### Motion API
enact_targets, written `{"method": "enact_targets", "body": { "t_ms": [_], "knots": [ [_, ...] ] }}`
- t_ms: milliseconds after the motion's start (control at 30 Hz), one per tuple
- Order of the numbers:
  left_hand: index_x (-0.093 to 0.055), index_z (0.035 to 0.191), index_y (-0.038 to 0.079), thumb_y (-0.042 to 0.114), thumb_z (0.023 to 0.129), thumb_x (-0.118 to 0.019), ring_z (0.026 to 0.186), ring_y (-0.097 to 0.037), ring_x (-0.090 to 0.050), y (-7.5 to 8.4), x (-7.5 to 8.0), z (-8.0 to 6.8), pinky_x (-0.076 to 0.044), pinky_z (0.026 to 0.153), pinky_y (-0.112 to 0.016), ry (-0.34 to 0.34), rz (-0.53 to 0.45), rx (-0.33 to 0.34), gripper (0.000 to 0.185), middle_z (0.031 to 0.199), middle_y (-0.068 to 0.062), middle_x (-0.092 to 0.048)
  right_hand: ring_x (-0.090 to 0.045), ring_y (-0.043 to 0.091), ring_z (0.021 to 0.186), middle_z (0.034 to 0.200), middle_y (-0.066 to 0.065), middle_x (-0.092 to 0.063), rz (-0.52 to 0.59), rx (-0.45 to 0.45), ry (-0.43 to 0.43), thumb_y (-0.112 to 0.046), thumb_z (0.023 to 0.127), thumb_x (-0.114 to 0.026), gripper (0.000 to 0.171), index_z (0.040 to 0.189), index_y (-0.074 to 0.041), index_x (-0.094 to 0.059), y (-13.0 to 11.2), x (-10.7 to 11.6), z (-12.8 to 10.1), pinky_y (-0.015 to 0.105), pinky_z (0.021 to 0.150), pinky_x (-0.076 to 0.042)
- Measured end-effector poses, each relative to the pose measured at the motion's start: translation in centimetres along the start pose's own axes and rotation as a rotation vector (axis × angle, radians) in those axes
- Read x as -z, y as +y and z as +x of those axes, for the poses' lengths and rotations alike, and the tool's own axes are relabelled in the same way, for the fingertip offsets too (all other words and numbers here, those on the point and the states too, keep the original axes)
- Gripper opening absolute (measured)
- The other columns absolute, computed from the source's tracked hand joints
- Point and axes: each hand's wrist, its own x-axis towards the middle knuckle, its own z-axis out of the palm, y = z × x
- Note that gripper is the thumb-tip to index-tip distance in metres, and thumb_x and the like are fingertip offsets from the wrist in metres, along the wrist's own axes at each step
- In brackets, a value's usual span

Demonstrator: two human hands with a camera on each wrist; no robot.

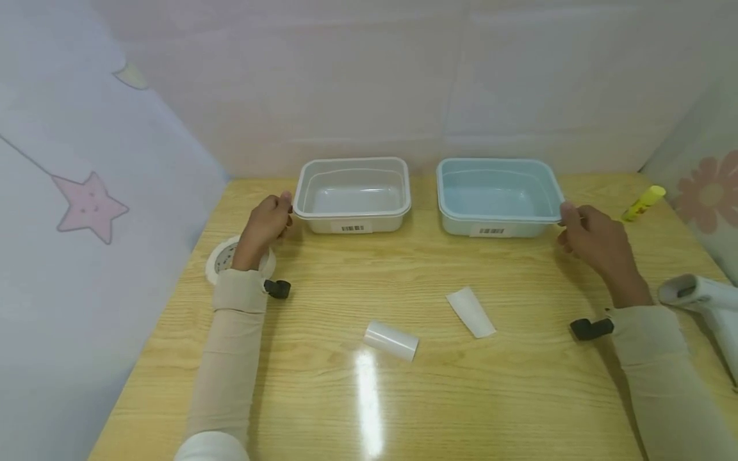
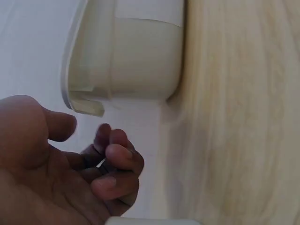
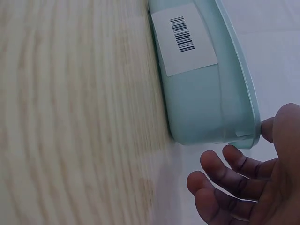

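Observation:
A white plastic tray (image 1: 357, 223) with a barcode label stands at the back of the table. Beside its left end is my left hand (image 1: 267, 221). The left wrist view has that hand (image 2: 89, 164) with loosely curled fingers and a small gap to the tray's rim (image 2: 70, 79). To the right stands a light blue tray (image 1: 498, 227), also bearing a barcode label (image 3: 184, 39). My right hand (image 1: 599, 240) is at its right corner. In the right wrist view, this hand's thumb (image 3: 268, 130) touches the rim, while the other fingers (image 3: 234, 180) are spread below it.
A curled glossy white piece (image 1: 391, 340) and a flat white slip (image 1: 471, 312) lie mid-table. A tape roll (image 1: 214, 264) sits partly under my left wrist. At the right are a yellow glue stick (image 1: 644, 203) and a white scanner-like device (image 1: 712, 304). Walls border the table's back and sides.

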Motion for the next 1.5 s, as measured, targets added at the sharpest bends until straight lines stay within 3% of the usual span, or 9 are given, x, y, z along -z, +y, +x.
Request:
{"method": "enact_targets", "body": {
  "t_ms": [100, 267, 600, 867, 1033, 1233, 1500],
  "knots": [
    [-0.046, 0.106, 0.007, 0.064, 0.09, -0.029, 0.063, -0.028, -0.048, -0.5, 0.0, 0.2, -0.044, 0.06, -0.045, -0.027, -0.091, -0.003, 0.061, 0.091, -0.018, -0.051, -0.057, 0.027, 0.072, 0.087, 0.013, -0.064, 0.007, -0.004, -0.007, -0.066, 0.089, -0.02, 0.072, 0.107, -0.005, -0.052, -0.1, -0.2, 0.2, 0.037, 0.055, -0.043],
    [-0.046, 0.102, 0.004, 0.066, 0.088, -0.032, 0.055, -0.019, -0.042, -0.5, -0.1, 0.3, -0.039, 0.054, -0.043, -0.062, -0.163, -0.012, 0.065, 0.08, -0.015, -0.048, -0.056, 0.031, 0.07, 0.081, 0.015, -0.061, 0.026, -0.001, -0.004, -0.066, 0.09, -0.018, 0.072, 0.1, -0.003, -0.053, -0.5, -0.4, 0.4, 0.037, 0.054, -0.044],
    [-0.05, 0.098, 0.007, 0.062, 0.089, -0.037, 0.057, -0.018, -0.041, -0.9, -0.4, 0.7, -0.038, 0.052, -0.035, -0.044, -0.182, -0.066, 0.057, 0.082, -0.016, -0.049, -0.049, 0.028, 0.063, 0.071, 0.014, -0.057, 0.115, 0.004, 0.001, -0.062, 0.092, -0.026, 0.065, 0.089, -0.004, -0.054, -0.8, -0.9, 0.8, 0.037, 0.058, -0.037],
    [-0.052, 0.1, 0.004, 0.055, 0.093, -0.038, 0.06, -0.02, -0.046, -0.4, -0.5, 0.6, -0.041, 0.055, -0.036, -0.039, -0.202, -0.05, 0.053, 0.084, -0.017, -0.052, -0.05, 0.018, 0.065, 0.076, 0.01, -0.055, 0.295, 0.043, -0.018, -0.048, 0.097, -0.033, 0.053, 0.096, 0.001, -0.055, 0.2, -1.2, 1.1, 0.031, 0.057, -0.046],
    [-0.05, 0.104, 0.0, 0.049, 0.096, -0.038, 0.063, -0.028, -0.044, 0.3, -0.5, 0.2, -0.041, 0.06, -0.043, -0.066, -0.248, -0.041, 0.051, 0.086, -0.021, -0.05, -0.052, 0.016, 0.065, 0.075, 0.01, -0.055, 0.344, 0.06, 0.013, -0.044, 0.098, -0.032, 0.05, 0.1, 0.001, -0.055, 0.7, -1.3, 1.0, 0.026, 0.056, -0.047],
    [-0.049, 0.101, 0.005, 0.055, 0.093, -0.038, 0.063, -0.025, -0.042, -0.1, -0.8, 0.3, -0.04, 0.065, -0.047, -0.077, -0.247, -0.041, 0.051, 0.085, -0.018, -0.048, -0.053, 0.016, 0.065, 0.073, 0.011, -0.054, 0.39, 0.09, 0.044, -0.041, 0.099, -0.033, 0.051, 0.094, 0.005, -0.054, 0.6, -1.2, 0.9, 0.022, 0.058, -0.049],
    [-0.049, 0.102, 0.007, 0.059, 0.091, -0.037, 0.061, -0.02, -0.042, -0.8, -1.2, 0.9, -0.04, 0.061, -0.042, -0.067, -0.249, -0.069, 0.054, 0.085, -0.013, -0.049, -0.05, 0.019, 0.063, 0.068, 0.009, -0.052, 0.453, 0.095, 0.081, -0.036, 0.098, -0.036, 0.048, 0.082, 0.007, -0.05, -1.4, -1.0, 1.1, 0.025, 0.058, -0.05]
  ]
}}
